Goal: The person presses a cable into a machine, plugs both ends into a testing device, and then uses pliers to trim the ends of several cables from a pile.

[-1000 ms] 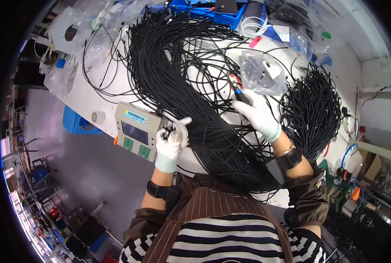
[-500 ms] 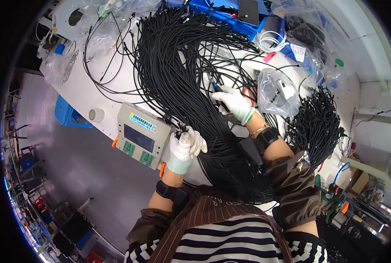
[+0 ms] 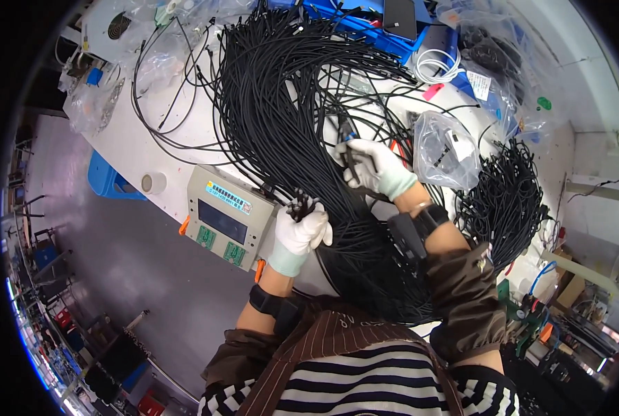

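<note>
My left hand [image 3: 300,234], in a white glove, is closed around a bunch of black cable ends [image 3: 300,205] whose tips stick out above the fist. It is beside the right edge of a grey tester box [image 3: 221,215] with a dark screen and two green boards. My right hand [image 3: 377,168], also gloved, is closed with its fingers curled. A dark strip shows between thumb and fingers, too hidden to name. Just beyond its fingertips is a small tool with a blue part [image 3: 351,136]. The large bundle of black cables [image 3: 275,132] passes between the hands and down toward my apron.
A second heap of black cables [image 3: 507,197] lies on the right, next to a clear plastic bag [image 3: 447,151]. A coiled white cable [image 3: 437,67] and a blue bin [image 3: 365,31] are at the back. A white cup [image 3: 153,183] stands near the table's left edge.
My left hand has shifted slightly right and turned, so more cable ends show above it. The fingers of my right hand have curled in, and that hand is a little lower and farther right.
</note>
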Tool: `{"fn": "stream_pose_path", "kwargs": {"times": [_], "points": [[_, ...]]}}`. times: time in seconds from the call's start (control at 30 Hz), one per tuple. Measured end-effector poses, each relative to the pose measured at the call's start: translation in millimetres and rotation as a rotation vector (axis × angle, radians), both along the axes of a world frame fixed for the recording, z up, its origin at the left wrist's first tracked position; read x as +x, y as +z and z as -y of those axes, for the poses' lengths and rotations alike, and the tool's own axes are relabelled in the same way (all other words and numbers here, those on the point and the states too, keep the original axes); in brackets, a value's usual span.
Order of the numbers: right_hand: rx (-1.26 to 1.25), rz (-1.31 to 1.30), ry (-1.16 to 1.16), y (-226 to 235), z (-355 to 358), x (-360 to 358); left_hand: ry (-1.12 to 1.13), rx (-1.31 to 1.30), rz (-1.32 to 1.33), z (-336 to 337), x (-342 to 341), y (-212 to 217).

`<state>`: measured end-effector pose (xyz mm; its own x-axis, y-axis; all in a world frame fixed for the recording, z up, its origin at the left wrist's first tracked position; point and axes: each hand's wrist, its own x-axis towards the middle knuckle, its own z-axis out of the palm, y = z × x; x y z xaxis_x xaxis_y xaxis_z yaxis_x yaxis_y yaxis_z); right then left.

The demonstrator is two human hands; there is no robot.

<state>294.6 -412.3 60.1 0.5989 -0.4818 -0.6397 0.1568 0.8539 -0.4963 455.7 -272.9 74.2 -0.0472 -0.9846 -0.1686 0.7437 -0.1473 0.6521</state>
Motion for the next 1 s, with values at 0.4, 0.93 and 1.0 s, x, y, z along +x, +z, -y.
{"fn": "stream_pose_path", "kwargs": {"times": [0.4, 0.93, 1.0], "points": [[-0.426, 0.178, -0.091, 110.4, -119.9, -73.0, -0.154, 0.182, 0.483, 30.9, -57.8, 92.1], [-1.145, -0.793, 0.099, 111.4, -122.1, -155.4, -0.38, 0.052, 0.85, 62.2, -109.3, 109.9], [-1.147, -0.787, 0.101, 110.9, -117.4, -158.0, -0.418, 0.01, 0.821, 67.1, -106.5, 99.8]]}}
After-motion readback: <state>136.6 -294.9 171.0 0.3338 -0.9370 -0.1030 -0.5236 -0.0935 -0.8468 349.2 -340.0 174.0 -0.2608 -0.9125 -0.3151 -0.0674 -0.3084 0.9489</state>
